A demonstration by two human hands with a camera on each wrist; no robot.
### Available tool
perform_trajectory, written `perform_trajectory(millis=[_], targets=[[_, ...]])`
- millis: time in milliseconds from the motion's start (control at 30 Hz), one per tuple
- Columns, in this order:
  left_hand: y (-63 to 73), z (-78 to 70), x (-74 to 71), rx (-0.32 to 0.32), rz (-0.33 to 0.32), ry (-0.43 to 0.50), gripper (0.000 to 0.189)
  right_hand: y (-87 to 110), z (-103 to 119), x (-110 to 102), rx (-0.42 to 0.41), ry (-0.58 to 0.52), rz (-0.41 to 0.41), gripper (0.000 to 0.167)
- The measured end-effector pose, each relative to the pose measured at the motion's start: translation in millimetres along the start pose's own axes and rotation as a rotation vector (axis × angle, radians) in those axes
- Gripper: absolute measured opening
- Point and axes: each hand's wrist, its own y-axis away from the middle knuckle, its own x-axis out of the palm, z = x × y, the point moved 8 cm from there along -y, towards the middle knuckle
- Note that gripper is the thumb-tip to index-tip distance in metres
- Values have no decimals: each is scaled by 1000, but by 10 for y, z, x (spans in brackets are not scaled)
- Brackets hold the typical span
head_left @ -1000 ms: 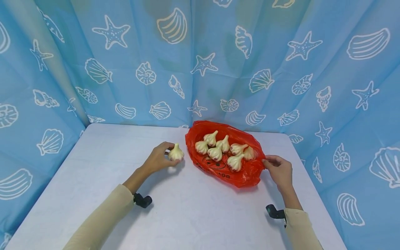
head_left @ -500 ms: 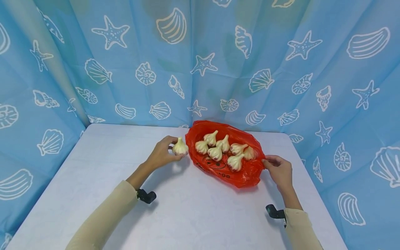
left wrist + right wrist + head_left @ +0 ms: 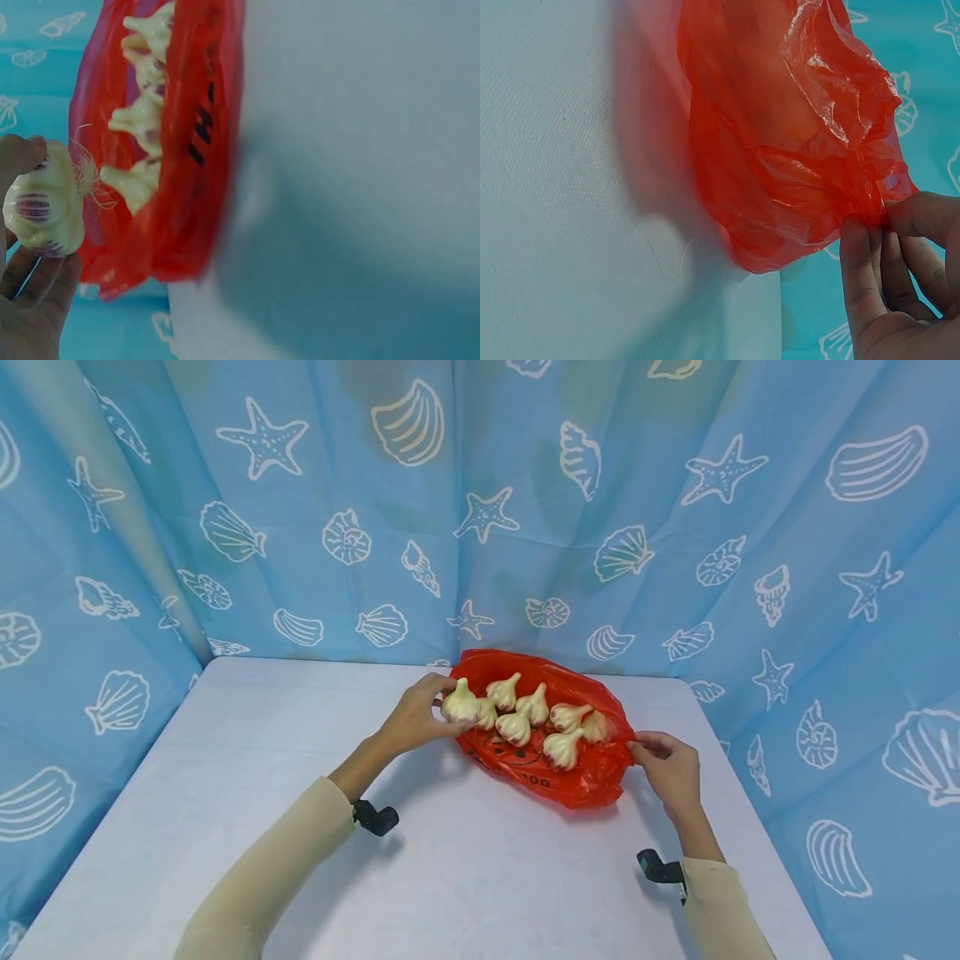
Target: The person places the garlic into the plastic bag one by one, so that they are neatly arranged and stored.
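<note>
My left hand (image 3: 417, 713) holds a garlic bulb (image 3: 461, 703) between thumb and fingers, stem up, at the left end of a red plastic bag (image 3: 517, 772). In the left wrist view the held bulb (image 3: 46, 202) shows purple streaks and pale roots beside the bag's opening. The bag lies open on the table with several more garlic bulbs (image 3: 514, 728) inside. At the bag's right end, my right hand (image 3: 672, 772) pinches the gathered plastic. Up close in the right wrist view, thumb and fingertips squeeze the crumpled red film (image 3: 866, 191).
A white table (image 3: 480, 877) spreads beneath the bag and both hands. Behind it and along both sides hangs a blue curtain (image 3: 315, 560) with white shells and starfish. Black wrist cameras sit on both forearms.
The left hand has carried the garlic bulb rightward and slightly away, from over the table to the bag's left rim. My right hand stays at its end of the bag.
</note>
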Motion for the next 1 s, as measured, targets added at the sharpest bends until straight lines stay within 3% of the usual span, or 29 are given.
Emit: perform_trajectory(millis=[300, 733, 933, 1000], targets=[[-155, -261, 215, 38, 41, -50, 61, 7, 31, -30, -1, -1, -1, 38], [-337, -579, 728, 83, 118, 16, 63, 9, -2, -69, 6, -2, -7, 39], [-366, -692, 960, 92, 148, 110, 63, 10, 8, -104, 7, -7, -15, 39], [-364, -707, 1046, 83, 169, 96, 65, 7, 13, -115, 9, -1, -17, 39]])
